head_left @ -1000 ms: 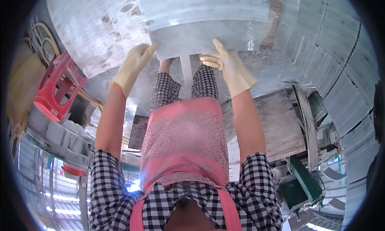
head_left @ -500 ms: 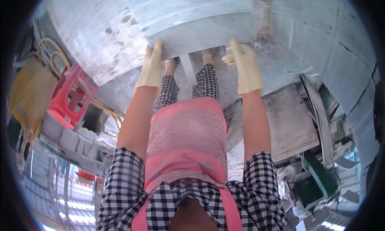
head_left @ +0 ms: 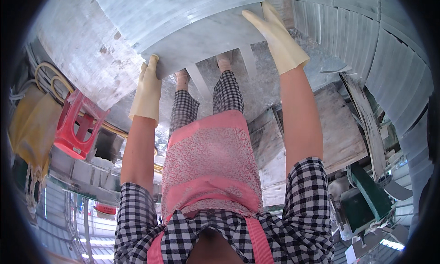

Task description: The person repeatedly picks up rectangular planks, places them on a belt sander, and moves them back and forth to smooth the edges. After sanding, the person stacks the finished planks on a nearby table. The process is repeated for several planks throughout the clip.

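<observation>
Straddling opposite ends of a smooth grey slab (head_left: 206, 41) at twelve o'clock, both hands wore cream rubber gloves. The left hand (head_left: 149, 87), toward ten o'clock, had its thumb at the slab's near corner with the other fingers just outside the end. The right hand (head_left: 279, 41), toward one o'clock, held its thumb spread over the upper face while the fingers lay along the far end. Undersides were hidden, so whether either hand had closed into a firm grasp could not be told. Beyond the slab, paler overlapping sheets (head_left: 178, 9) filled the top of the view; below its near edge, two pale strips (head_left: 200, 80) showed between and beside the person's feet. A pink apron (head_left: 211, 158) covered the front of the checked clothing (head_left: 302, 195) at six o'clock. A stained whitish board (head_left: 82, 44) lay toward ten o'clock, a red plastic stool (head_left: 66, 142) stood at nine with yellow hose (head_left: 43, 67) near it, stacked grey sheets (head_left: 348, 30) ran along two, a worn wooden board (head_left: 332, 131) sat at three, and a dark green metal piece (head_left: 373, 195) at four.
</observation>
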Demonstrator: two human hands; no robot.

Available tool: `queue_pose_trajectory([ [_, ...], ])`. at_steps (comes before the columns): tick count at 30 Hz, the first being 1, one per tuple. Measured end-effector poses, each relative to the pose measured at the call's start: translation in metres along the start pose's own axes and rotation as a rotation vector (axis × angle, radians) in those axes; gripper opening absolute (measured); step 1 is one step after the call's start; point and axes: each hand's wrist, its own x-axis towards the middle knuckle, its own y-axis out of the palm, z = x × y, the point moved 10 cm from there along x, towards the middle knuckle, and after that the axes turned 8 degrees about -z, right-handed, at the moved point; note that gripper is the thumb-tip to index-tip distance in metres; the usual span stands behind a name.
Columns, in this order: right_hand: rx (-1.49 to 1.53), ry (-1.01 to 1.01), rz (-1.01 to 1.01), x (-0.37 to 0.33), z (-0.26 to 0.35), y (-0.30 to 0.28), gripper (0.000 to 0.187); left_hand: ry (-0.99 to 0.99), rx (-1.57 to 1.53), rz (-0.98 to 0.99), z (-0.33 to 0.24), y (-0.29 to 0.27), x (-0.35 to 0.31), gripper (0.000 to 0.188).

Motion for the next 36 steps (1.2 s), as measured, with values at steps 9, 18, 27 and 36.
queue_pose_trajectory([
  [9,-0.108,-0.084,-0.050,0.002,0.016,-0.009,0.061,0.303,0.381,0.049,-0.001,0.009,0.004,0.054],
  [18,-0.279,-0.224,-0.441,-0.052,0.025,-0.049,0.066,-0.132,-0.119,0.073,0.026,0.011,0.012,0.072],
  [27,0.318,0.398,-0.368,-0.383,-0.266,-0.073,0.034,-0.156,0.202,0.185,-0.010,0.004,-0.022,0.064],
  [36,0.395,0.937,-0.166,-0.605,-0.374,0.075,0.039,0.858,0.894,0.448,0.047,-0.054,-0.036,0.085],
])
